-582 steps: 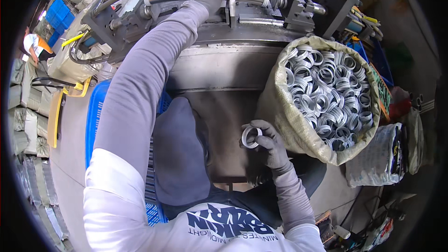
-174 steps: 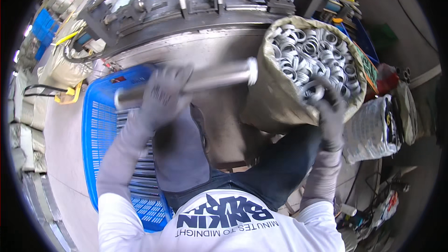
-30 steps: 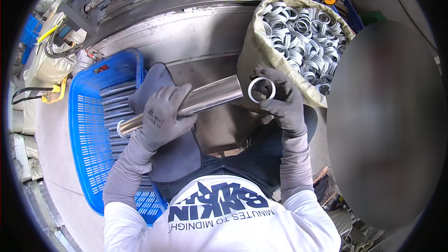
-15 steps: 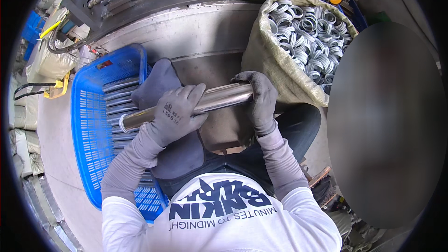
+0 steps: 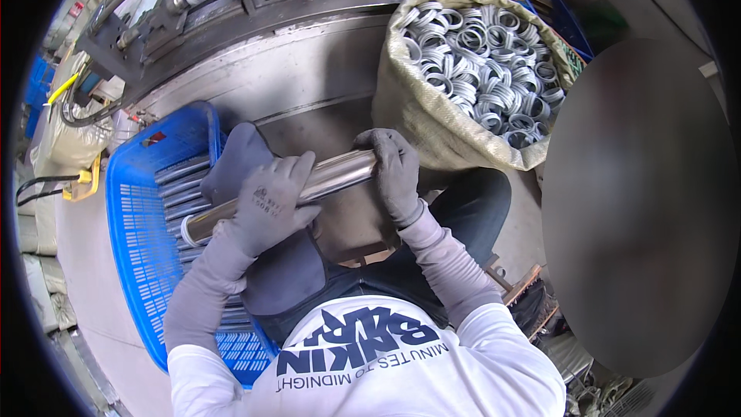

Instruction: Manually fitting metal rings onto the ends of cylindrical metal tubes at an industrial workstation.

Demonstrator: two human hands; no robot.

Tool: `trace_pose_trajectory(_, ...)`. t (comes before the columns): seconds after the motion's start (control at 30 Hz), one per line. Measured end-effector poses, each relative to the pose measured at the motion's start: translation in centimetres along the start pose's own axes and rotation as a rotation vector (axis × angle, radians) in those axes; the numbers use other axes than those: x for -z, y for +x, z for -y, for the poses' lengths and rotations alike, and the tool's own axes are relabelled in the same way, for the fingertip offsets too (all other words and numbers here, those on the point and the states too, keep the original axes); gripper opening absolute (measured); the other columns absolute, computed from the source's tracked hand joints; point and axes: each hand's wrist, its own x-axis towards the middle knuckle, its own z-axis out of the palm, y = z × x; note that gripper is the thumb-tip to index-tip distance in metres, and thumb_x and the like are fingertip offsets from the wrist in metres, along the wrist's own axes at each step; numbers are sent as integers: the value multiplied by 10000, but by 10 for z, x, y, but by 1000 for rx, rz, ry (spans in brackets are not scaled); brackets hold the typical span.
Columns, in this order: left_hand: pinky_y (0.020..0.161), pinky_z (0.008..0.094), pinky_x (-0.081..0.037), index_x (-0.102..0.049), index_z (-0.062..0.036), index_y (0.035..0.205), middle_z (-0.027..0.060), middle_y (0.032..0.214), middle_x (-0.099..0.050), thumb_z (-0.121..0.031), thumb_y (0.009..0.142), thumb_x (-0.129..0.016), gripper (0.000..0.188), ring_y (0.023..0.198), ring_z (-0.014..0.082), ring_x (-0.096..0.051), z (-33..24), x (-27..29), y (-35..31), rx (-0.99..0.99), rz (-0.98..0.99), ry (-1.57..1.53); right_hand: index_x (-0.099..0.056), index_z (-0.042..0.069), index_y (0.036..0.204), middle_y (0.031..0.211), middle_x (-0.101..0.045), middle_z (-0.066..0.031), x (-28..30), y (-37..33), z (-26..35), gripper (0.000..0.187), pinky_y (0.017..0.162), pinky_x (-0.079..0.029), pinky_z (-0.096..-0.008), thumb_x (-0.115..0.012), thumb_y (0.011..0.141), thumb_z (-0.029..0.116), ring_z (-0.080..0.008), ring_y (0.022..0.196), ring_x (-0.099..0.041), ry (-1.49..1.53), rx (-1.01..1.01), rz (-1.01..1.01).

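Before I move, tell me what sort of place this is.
Likely a metalworking workshop: a metal machine, a woven sack of grey rings, and a blue plastic crate of metal tubes.

Gloved hands point(image 5: 268, 205) point(image 5: 395, 174) grip a shiny tube point(image 5: 340, 174), one end over the blue basket point(image 5: 142, 276).

The right hand point(image 5: 395, 177) covers the tube's point(image 5: 340, 174) end.

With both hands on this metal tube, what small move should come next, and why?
I'd probably steady the left hand and press the right hand against the metal tube's right end. A white ring sits at the left end, while the right hand covers the other, so whether a ring is seated there can't be seen.
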Motion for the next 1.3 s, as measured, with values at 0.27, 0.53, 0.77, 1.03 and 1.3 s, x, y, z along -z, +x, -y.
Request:
trace_pose_trajectory(0.27, 953, 510, -497, -585, -11, 1369, 218, 1134, -664, -240, 731, -795, 710, 1065, 412, -646, 20, 1, -34, 103, -107, 35, -679, 14, 1299, 1221, -718, -227, 96, 75, 91, 372, 1026, -540, -418, -764, 948, 103, -373, 1193, -692, -579, 514, -146)
trace_pose_trajectory(0.53, 904, 492, -523, -591, -25, 1356, 185, 1110, -682, -280, 752, -807, 690, 1026, 378, -674, 19, -10, -26, 104, -99, 37, -765, 83, 1210, 1388, -678, -187, 219, 224, 50, 316, 1087, -507, -469, -734, 952, 264, -427, 1229, -651, -1423, 428, 102)
trace_pose_trajectory(0.77, 897, 494, -525, -599, -24, 1337, 185, 1095, -685, -274, 746, -809, 675, 1020, 383, -677, 19, -5, -35, 92, -157, 31, -767, 53, 969, 1430, -655, -162, 184, 152, 68, 132, 1056, -540, -475, -766, 859, 126, -400, 1249, -648, -1315, 577, 14)
trace_pose_trajectory(1.03, 923, 500, -515, -588, -22, 1347, 193, 1115, -683, -254, 741, -804, 684, 1046, 388, -667, 19, -5, -28, 100, -102, 35, -677, 42, 1315, 1458, -615, -225, 133, 70, 113, 475, 1076, -537, -432, -811, 859, 26, -412, 1301, -628, -1093, 837, -158)
trace_pose_trajectory(1.3, 974, 516, -506, -572, -6, 1448, 261, 1302, -638, -211, 796, -810, 724, 1168, 449, -625, 43, 38, 9, -9, -287, 217, -511, -45, 1556, 1413, -652, -100, 86, 18, 80, 621, 1004, -526, -300, -663, 959, 27, -154, 1149, -645, 121, 36, 221)
